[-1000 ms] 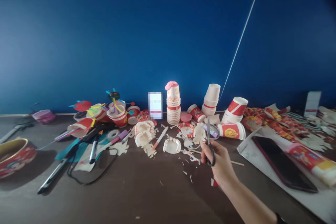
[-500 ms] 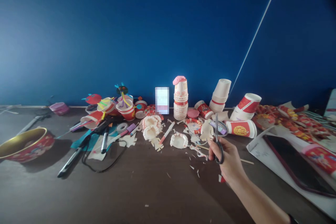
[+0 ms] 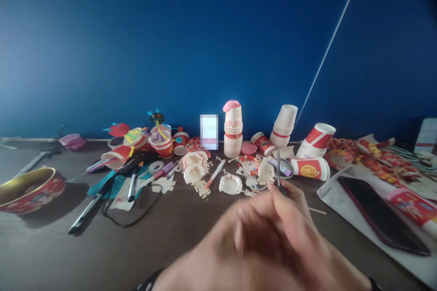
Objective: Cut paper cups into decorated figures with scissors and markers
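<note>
Holding scissors (image 3: 279, 170) beside paper-cup scraps (image 3: 248, 193)

No readable text, pixelated card (image 3: 209, 132), gold emblem on paper cup (image 3: 310, 170) too small to read

Dark tabletop (image 3: 68, 254) littered with paper cups (image 3: 310, 168) and cut scraps (image 3: 164, 185)

The left hand (image 3: 252, 250) has come in front of the scissors (image 3: 278, 168).
</note>
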`<state>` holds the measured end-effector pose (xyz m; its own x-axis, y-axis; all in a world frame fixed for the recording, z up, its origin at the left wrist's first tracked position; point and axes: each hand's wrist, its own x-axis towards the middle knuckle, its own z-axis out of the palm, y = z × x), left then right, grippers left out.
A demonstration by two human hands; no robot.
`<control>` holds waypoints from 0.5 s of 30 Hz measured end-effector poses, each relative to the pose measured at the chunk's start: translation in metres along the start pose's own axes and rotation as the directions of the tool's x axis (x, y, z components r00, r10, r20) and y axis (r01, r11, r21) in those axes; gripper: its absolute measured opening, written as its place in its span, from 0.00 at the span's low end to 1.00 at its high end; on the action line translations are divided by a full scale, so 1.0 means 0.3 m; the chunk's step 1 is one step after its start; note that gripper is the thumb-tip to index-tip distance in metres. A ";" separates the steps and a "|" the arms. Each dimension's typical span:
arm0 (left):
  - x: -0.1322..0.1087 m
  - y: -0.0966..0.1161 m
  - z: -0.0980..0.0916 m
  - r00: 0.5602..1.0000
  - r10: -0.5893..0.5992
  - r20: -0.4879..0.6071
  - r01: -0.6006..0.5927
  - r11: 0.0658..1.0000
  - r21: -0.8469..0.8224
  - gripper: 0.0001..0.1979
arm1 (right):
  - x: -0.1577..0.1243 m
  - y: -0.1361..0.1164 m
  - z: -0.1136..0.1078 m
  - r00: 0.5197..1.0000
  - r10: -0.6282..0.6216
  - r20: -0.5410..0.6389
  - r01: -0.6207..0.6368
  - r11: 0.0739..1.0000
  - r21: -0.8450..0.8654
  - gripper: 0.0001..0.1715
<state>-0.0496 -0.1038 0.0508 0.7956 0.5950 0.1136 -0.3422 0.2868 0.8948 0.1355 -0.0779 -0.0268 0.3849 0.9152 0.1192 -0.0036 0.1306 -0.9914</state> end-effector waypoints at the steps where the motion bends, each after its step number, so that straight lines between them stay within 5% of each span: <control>1: 0.074 0.049 0.008 0.996 0.041 -0.077 -0.043 0.999 -0.023 0.11 | 0.000 -0.002 0.000 1.000 -0.007 0.002 0.007 1.000 0.004 0.13; 4: 0.212 0.073 -0.049 0.912 0.121 -0.393 -0.086 0.991 0.107 0.09 | -0.001 -0.009 0.001 1.000 -0.025 0.013 0.026 1.000 -0.012 0.15; 7: 0.259 0.012 -0.140 0.814 0.143 -0.563 0.022 0.961 0.277 0.08 | -0.006 -0.020 0.003 0.999 -0.014 0.033 0.017 0.998 -0.068 0.15; 12: 0.274 -0.050 -0.174 0.894 0.075 -0.441 0.093 0.933 0.347 0.11 | -0.015 -0.031 0.008 0.999 0.001 0.047 0.004 0.995 -0.095 0.15; 15: 0.280 -0.062 -0.171 0.898 0.065 -0.434 0.125 0.910 0.395 0.04 | -0.015 -0.024 0.007 0.998 0.000 0.071 0.007 0.995 -0.097 0.14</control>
<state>-0.0020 -0.0207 0.0217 0.4756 0.8792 -0.0273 -0.0146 0.0389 0.9991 0.1319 -0.0821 -0.0202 0.3188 0.9398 0.1231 0.0885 0.0998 -0.9911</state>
